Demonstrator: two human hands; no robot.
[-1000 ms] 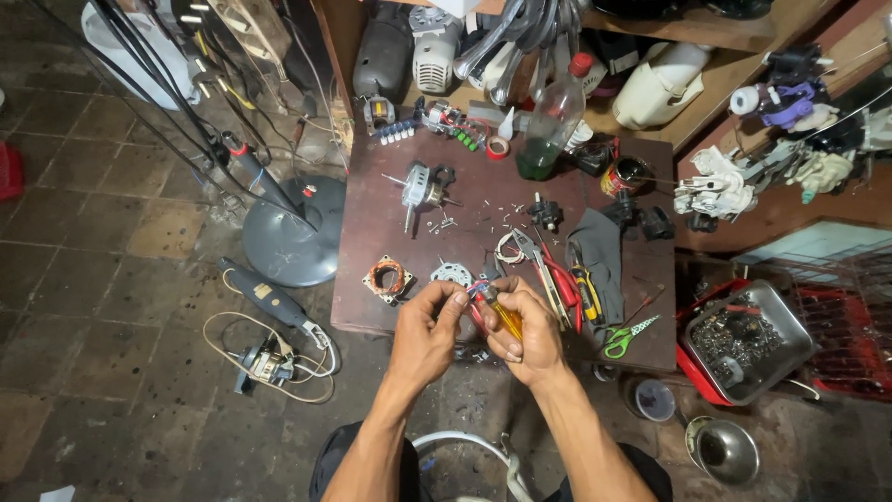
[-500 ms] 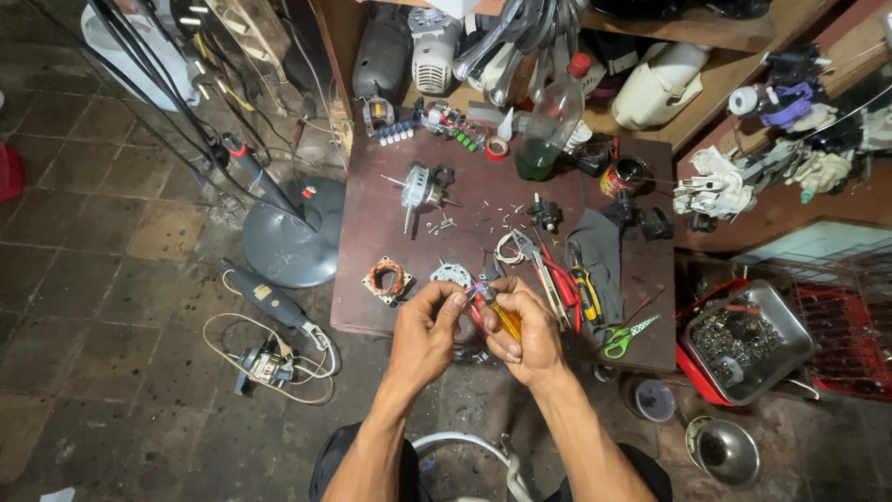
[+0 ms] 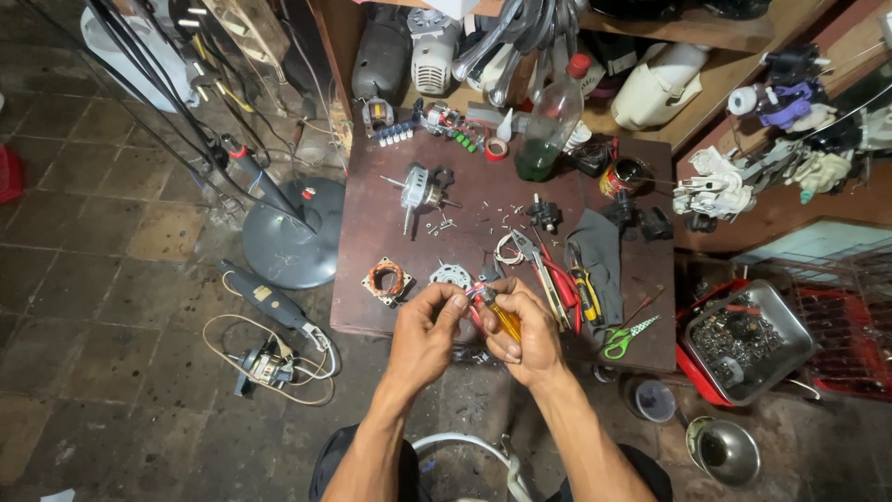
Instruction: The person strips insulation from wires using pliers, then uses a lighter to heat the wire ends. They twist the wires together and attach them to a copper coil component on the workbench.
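Close to the body, both hands meet over the near edge of the table [image 3: 372,232]. The right hand [image 3: 530,339] is curled tight around a screwdriver [image 3: 502,319] with a yellow handle. Its long side runs from the right palm up and left, and the tip points at the left hand [image 3: 427,335]. The left hand's fingers are pinched together near that tip. What they pinch is too small to tell. So the tool sits between the two hands, and the right one has it.

Just past the hands lie a metal plate [image 3: 452,274] and a copper coil [image 3: 386,279]. To the right lie pliers [image 3: 557,279] and green scissors [image 3: 624,338]. Farther back stand a small motor [image 3: 418,191] and a bottle [image 3: 548,125].
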